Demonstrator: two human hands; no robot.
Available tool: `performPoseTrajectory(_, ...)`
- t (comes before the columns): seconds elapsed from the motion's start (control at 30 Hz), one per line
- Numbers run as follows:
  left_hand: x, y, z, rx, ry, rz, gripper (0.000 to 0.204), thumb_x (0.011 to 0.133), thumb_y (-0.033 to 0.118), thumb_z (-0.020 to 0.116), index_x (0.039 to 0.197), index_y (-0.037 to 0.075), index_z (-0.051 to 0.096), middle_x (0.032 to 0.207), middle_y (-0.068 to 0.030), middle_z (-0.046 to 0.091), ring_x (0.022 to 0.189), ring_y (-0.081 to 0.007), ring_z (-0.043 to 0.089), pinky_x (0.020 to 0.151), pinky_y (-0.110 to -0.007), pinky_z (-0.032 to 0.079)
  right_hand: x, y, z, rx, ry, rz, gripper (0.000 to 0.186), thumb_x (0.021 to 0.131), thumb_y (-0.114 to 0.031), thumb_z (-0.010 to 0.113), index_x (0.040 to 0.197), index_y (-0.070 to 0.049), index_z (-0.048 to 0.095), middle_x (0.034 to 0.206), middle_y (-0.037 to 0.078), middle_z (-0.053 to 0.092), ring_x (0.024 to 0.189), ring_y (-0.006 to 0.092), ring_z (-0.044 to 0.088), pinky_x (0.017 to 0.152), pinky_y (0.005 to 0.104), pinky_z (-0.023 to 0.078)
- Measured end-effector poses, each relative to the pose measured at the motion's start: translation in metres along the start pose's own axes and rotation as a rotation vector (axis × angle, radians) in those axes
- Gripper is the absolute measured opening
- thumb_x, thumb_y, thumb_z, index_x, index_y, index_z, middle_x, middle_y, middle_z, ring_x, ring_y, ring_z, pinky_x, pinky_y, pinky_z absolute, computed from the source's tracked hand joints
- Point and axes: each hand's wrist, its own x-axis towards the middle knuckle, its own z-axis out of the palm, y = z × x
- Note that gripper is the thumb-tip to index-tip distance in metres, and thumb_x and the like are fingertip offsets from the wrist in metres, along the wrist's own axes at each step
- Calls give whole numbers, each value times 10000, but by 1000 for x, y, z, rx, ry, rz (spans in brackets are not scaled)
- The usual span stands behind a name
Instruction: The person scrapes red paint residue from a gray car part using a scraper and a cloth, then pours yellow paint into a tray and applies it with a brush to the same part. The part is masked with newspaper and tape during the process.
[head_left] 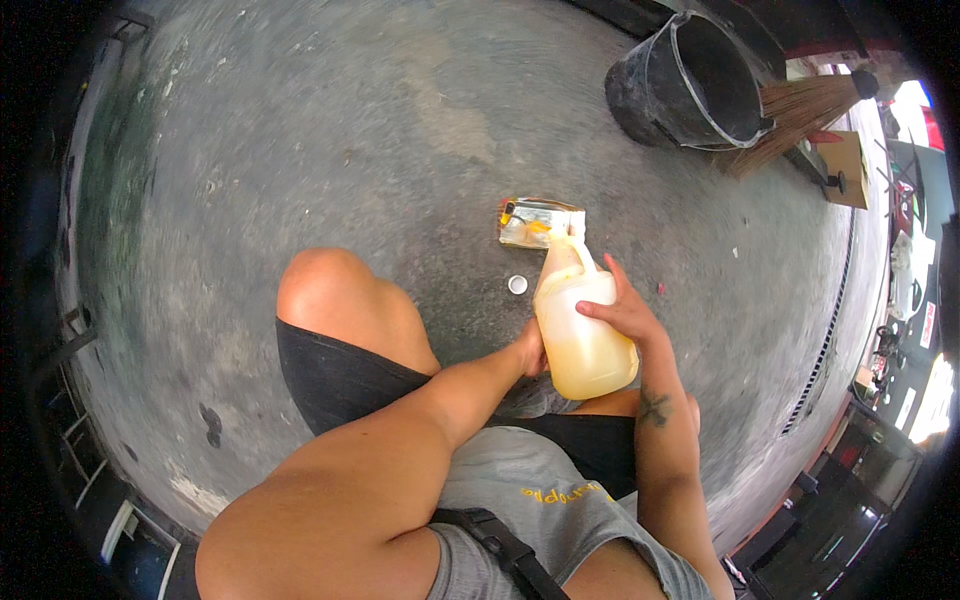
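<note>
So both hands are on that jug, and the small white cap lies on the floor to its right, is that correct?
Not quite: the head view shows the white cap on the floor to the left of the jug, not its right. The left hand and right hand are both on the jug.

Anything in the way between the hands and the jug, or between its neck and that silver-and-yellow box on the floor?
Nothing visible. The left hand and right hand are on the jug, and its neck overlaps the box in view. The white cap lies off to the left.
</note>
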Motion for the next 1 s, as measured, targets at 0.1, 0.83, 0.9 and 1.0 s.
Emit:
performPoseTrajectory(0.1, 0, 2, -1, 39, 25, 3, 534, 1093, 557, 467, 1363, 146, 675, 1163, -82, 806, 940, -228, 816, 773, -423, 685, 5, -1, 0, 118, -27, 2, 1318, 741, -405, 1000, 1711, 7, 209, 1521, 289, 577, 1396, 348, 594, 1182, 432, 460)
performPoseTrajectory(0.83, 2, 0, -2, -49, 21, 16, 549, 1076, 567, 488, 1314, 117, 694, 1096, -105, 810, 888, -264, 814, 764, -442, 684, 5, -3, 11, 41, 43, -1, 1185, 758, -340, 991, 1680, -10, 322, 1432, 241, 652, 1303, 314, 658, 1128, 418, 508)
performPoseTrajectory(0.9, -2, 2, 2, -83, 0, 39, 527, 1087, 531, 493, 1325, 102, 685, 1142, -130, 801, 939, -280, 812, 812, -462, 682, 5, -2, 12, 7, 56, -11, 1188, 756, -335, 994, 1681, -12, 321, 1431, 239, 652, 1298, 311, 661, 1121, 418, 514)
performPoseTrajectory(1.0, -7, 5, 7, -76, 4, 63, 499, 1099, 488, 493, 1337, 88, 674, 1188, -150, 790, 986, -289, 807, 851, -475, 677, 6, -1, 12, 10, 65, -12, 1197, 750, -329, 1000, 1682, -14, 318, 1430, 239, 654, 1297, 307, 663, 1115, 418, 520)
